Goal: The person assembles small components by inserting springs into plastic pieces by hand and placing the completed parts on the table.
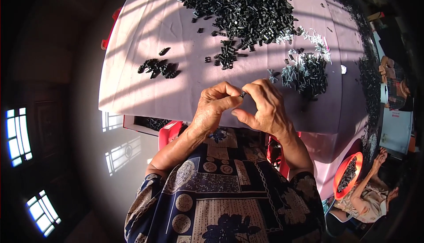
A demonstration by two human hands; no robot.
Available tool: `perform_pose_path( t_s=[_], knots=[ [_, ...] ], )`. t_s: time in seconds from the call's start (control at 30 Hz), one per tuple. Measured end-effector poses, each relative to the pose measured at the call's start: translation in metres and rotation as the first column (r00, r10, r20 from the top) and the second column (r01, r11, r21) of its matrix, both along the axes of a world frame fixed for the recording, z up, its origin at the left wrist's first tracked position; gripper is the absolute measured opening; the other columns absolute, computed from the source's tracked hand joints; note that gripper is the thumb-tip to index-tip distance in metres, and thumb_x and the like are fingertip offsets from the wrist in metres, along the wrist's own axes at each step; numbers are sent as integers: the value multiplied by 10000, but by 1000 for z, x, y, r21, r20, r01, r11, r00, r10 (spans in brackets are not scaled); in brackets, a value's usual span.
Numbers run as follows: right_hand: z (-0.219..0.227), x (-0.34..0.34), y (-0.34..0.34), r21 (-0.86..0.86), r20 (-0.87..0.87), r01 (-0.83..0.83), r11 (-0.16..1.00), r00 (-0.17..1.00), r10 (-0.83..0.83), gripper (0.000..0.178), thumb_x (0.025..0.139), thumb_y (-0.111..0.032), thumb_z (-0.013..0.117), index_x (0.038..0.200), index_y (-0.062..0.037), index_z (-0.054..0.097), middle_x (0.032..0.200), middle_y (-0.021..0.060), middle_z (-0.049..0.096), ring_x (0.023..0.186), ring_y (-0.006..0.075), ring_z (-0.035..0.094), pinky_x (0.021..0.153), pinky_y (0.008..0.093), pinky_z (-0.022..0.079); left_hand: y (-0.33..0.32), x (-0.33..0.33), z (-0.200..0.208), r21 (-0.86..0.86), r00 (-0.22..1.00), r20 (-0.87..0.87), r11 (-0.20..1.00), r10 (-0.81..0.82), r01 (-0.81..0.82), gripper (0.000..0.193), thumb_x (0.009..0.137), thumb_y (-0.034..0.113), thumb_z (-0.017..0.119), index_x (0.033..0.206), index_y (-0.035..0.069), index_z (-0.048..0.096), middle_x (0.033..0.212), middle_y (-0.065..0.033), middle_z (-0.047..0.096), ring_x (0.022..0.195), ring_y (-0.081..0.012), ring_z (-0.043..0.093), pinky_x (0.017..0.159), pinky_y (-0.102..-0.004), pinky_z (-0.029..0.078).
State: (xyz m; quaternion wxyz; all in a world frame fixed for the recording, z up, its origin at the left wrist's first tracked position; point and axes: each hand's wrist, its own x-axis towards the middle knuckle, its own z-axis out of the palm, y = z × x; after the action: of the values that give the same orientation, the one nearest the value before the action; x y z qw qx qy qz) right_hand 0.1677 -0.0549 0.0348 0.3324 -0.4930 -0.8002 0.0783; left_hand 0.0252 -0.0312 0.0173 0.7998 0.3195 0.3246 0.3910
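My left hand and my right hand meet over the near edge of the pale pink table. Both pinch one small black plastic part between their fingertips. A big heap of the same black parts lies at the far middle of the table. A small group of black parts sits to the left, and another small cluster lies just beyond my hands. To the right is a dark pile mixed with whitish pieces.
A red bowl with black parts sits at the lower right, beside another person's arm. A tray with black parts shows under the table's near edge. A red seat is below my left arm. Sunlit windows reflect on the floor at left.
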Motion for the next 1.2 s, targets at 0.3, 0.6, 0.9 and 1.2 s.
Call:
perform_pose_path(
  t_s=[0.3,0.6,0.9,1.2],
  knots=[
    [-9,8,-6,76,129,82,994,987,-91,227,543,-180,594,562,-64,400,521,38,402,470,177,445,402,278,360,-3,16,-1,-99,992,-63,990,-109,102,13,622,-2,505,610,1,505,605,-28,503,561,-92,444,548,-198,347],
    [-28,23,-8,129,57,39,991,997,-47,223,515,-146,579,489,-80,367,451,28,380,407,159,430,362,263,351,-4,30,-16,-116,975,-104,976,-194,182,30,609,22,516,581,10,510,556,-9,493,504,-61,395,489,-187,304],
    [-10,50,0,-315,-134,177,932,964,-228,235,660,-160,606,819,-23,499,713,100,481,632,232,509,547,309,409,1,21,2,85,962,-270,996,38,-16,27,672,20,541,667,11,517,639,3,500,585,-59,434,553,-186,347],
    [-6,53,35,-161,291,480,863,858,-423,87,692,-43,500,706,7,429,691,148,426,660,308,449,596,366,381,29,-42,14,688,611,-546,723,573,-63,92,658,14,564,717,14,492,680,-39,495,564,-87,474,479,-204,380]
  ],
)
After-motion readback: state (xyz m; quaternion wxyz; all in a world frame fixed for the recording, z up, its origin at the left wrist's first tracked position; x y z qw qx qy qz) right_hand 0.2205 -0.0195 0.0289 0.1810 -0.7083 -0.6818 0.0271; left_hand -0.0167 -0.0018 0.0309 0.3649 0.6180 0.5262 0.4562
